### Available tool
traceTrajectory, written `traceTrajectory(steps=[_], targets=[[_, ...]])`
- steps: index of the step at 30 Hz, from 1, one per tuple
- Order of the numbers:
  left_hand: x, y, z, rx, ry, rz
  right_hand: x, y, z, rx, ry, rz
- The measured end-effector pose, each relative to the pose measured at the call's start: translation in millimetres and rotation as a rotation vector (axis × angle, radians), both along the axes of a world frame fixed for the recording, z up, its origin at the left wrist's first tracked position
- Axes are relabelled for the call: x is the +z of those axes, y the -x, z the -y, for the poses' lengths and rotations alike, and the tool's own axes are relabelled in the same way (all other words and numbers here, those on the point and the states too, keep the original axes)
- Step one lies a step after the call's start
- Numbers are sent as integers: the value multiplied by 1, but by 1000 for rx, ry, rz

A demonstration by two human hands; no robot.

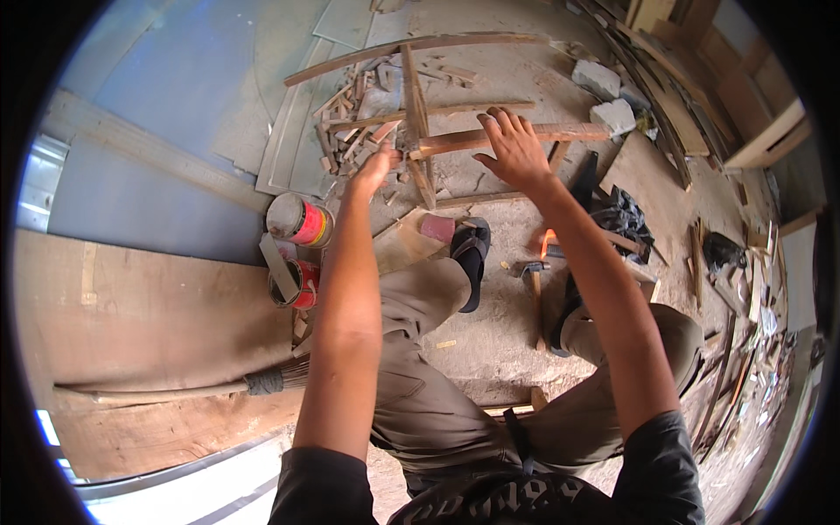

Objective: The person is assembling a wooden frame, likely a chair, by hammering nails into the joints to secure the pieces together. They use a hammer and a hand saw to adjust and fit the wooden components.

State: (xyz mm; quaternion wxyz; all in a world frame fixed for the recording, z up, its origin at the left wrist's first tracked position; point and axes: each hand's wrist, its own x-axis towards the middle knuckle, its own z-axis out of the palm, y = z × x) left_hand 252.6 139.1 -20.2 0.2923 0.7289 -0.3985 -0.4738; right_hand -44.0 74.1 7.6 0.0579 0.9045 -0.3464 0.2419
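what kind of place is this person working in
Probably a rough woodworking or repair space, judging by the wooden-handled hammer with a dark head, the heap of small brown wood offcuts and the round red-labelled can.

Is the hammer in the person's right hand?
No, the hammer lies on the floor, while the right hand is spread over a wooden bar.

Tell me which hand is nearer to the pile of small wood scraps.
Left. The left hand is by the near right edge of the wood scraps; the right hand is farther right, over the reddish wooden bar.
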Motion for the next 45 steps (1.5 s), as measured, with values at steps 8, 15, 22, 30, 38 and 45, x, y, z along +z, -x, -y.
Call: traceTrajectory(steps=[8,15,22,30,38,45], targets=[[-56,9,-2,-47,198,184,-21,-25,49,67,-266,-298],[-54,18,-9,47,257,223,-23,-26,55,172,-368,-115],[-49,34,-8,124,534,255,-19,-24,72,201,-377,-83],[-50,46,5,198,740,331,13,-22,80,205,-381,-3],[7,82,19,328,858,164,72,-6,97,189,-361,48],[12,83,28,355,955,243,85,-9,90,180,-291,-28]])
